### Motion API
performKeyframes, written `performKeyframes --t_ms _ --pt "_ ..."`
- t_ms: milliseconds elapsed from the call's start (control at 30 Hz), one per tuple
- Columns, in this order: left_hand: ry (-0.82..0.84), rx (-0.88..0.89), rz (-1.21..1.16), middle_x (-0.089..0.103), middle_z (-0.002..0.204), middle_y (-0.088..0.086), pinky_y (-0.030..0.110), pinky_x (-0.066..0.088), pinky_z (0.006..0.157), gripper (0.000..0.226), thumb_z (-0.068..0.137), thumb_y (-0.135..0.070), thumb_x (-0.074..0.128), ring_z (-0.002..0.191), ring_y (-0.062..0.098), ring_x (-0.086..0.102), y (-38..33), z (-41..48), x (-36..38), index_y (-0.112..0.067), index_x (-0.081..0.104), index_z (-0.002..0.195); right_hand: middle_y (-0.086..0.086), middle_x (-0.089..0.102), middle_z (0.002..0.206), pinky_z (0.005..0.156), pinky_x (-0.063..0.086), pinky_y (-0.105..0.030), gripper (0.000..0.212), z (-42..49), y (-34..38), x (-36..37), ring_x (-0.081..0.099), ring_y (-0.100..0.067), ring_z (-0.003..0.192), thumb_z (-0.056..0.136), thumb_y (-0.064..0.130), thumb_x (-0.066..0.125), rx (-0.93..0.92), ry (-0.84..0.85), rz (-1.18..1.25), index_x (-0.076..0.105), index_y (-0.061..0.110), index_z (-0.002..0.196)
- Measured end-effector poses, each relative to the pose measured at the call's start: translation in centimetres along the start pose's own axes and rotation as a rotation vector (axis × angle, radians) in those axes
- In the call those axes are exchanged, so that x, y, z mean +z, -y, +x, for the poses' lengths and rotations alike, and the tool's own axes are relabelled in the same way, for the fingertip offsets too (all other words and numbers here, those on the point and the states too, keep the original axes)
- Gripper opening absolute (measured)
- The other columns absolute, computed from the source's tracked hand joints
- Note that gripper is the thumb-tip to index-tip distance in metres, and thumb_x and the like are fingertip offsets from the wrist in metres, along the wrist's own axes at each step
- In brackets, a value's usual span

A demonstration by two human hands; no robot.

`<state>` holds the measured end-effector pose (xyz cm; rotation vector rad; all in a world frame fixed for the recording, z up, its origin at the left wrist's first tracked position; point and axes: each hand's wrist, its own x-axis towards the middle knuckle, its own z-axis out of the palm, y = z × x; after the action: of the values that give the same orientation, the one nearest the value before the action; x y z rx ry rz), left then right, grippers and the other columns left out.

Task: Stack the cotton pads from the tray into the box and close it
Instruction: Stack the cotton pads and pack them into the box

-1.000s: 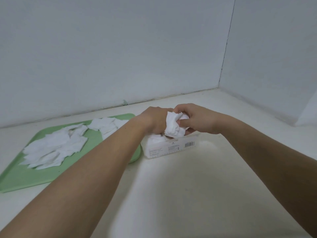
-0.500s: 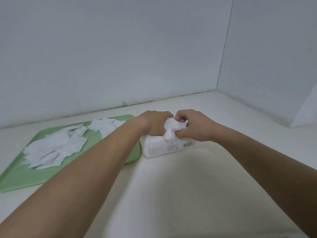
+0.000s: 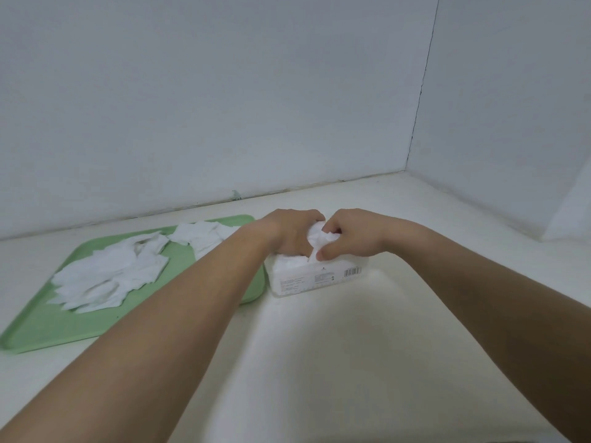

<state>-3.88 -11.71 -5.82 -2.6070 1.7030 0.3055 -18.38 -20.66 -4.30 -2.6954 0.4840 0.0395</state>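
A small white box [image 3: 315,278] with a barcode label stands on the table just right of the green tray [image 3: 80,327]. My left hand [image 3: 292,233] and my right hand [image 3: 350,233] meet on top of the box, both closed around a crumpled bunch of white cotton pads [image 3: 316,238] pressed down into its opening. The box's top and any lid are hidden under my hands. Several loose cotton pads [image 3: 112,276] lie spread over the tray, with a few more at its far edge [image 3: 198,236].
The white tabletop [image 3: 351,346] runs to grey walls at the back and right, which meet in a corner at the far right. The tray's near right corner touches or nearly touches the box.
Both hands have dropped with the bunch of pads, from above the box down onto its top. The bunch looks smaller between the fingers.
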Motion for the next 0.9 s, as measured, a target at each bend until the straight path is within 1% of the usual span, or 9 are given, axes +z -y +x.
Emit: performKeyframes --t_ms 100,167,267,333,467,600,667,767,900 --pt "-0.011 0.014 0.017 0.058 0.091 -0.014 0.034 0.048 0.078 0.056 0.082 -0.037 0.068 0.092 0.021 0.058 0.0 0.0 0.0 -0.039 0.042 0.131 0.012 0.029 0.065 0.052 0.023 -0.025 0.051 0.4 1.2 -0.5 0.031 -0.007 0.057 0.089 0.044 0.069 -0.003 0.055 -0.204 0.028 0.027 0.063" --pt "-0.024 0.016 0.022 0.059 0.092 -0.014 0.033 0.046 0.075 0.052 0.082 -0.038 0.067 0.092 0.021 0.059 0.0 0.0 0.1 -0.036 0.044 0.128 0.014 0.035 0.072 0.061 0.031 -0.025 0.038 0.8 1.9 -0.5 0.042 -0.009 0.069 0.095 0.045 0.06 0.013 0.129 -0.273 0.039 0.023 0.073" --pt "-0.025 0.004 0.005 0.063 0.102 -0.014 0.032 0.044 0.076 0.064 0.08 -0.047 0.069 0.094 0.019 0.058 0.2 0.2 0.4 -0.041 0.04 0.136 0.0 0.062 0.11 0.091 0.046 -0.036 0.027 0.6 2.4 -0.9 0.058 -0.028 0.111 0.1 0.032 0.047 0.072 0.258 -0.232 0.059 0.009 0.11" --pt "-0.018 0.008 -0.01 0.061 0.107 -0.013 0.032 0.042 0.078 0.069 0.079 -0.05 0.07 0.099 0.02 0.056 0.3 0.2 0.4 -0.043 0.038 0.14 -0.009 0.061 0.126 0.094 0.044 -0.038 0.033 0.3 2.4 -1.2 0.057 -0.032 0.12 0.098 0.022 0.043 0.087 0.274 -0.196 0.061 0.009 0.122" --pt "-0.05 0.058 -0.029 0.057 0.091 -0.02 0.031 0.041 0.078 0.044 0.082 -0.04 0.069 0.095 0.019 0.057 0.0 -0.1 0.4 -0.04 0.047 0.12 0.0 0.061 0.095 0.072 0.043 -0.03 0.018 0.1 1.7 -1.0 0.057 -0.023 0.091 0.094 0.017 0.05 -0.038 0.123 -0.207 0.063 0.016 0.106" --pt "-0.038 0.068 -0.151 0.06 0.111 -0.016 0.037 0.048 0.095 0.049 0.074 -0.03 0.079 0.107 0.018 0.057 0.3 -0.2 0.5 -0.044 0.045 0.107 0.006 0.062 0.1 0.072 0.044 -0.026 0.022 0.1 1.2 -1.2 0.056 -0.014 0.088 0.087 0.023 0.07 -0.064 0.047 -0.175 0.069 0.027 0.109" --pt "-0.02 0.093 -0.195 0.059 0.105 -0.018 0.031 0.048 0.09 0.044 0.075 -0.022 0.079 0.101 0.014 0.058 0.5 -0.2 0.3 -0.04 0.05 0.103 0.009 0.06 0.095 0.07 0.042 -0.024 0.023 0.3 1.6 -1.0 0.054 -0.012 0.086 0.086 0.023 0.075 -0.092 0.032 -0.209 0.072 0.025 0.109" --pt "0.002 0.148 -0.24 0.057 0.087 -0.024 0.016 0.04 0.068 0.037 0.081 -0.008 0.069 0.081 0.001 0.055 0.6 -0.5 -0.1 -0.041 0.054 0.084 0.015 0.059 0.077 0.07 0.045 -0.027 0.016 0.5 2.3 -0.3 0.055 -0.011 0.079 0.08 0.022 0.081 -0.111 -0.032 -0.192 0.073 0.023 0.095" --pt "0.007 0.186 -0.388 0.063 0.091 -0.023 0.016 0.04 0.074 0.037 0.082 -0.004 0.067 0.085 -0.005 0.057 1.4 -1.0 -0.5 -0.04 0.059 0.086 0.018 0.059 0.067 0.065 0.046 -0.023 0.014 0.5 2.1 0.1 0.059 -0.006 0.073 0.079 0.019 0.082 -0.087 -0.079 -0.081 0.071 0.027 0.081"
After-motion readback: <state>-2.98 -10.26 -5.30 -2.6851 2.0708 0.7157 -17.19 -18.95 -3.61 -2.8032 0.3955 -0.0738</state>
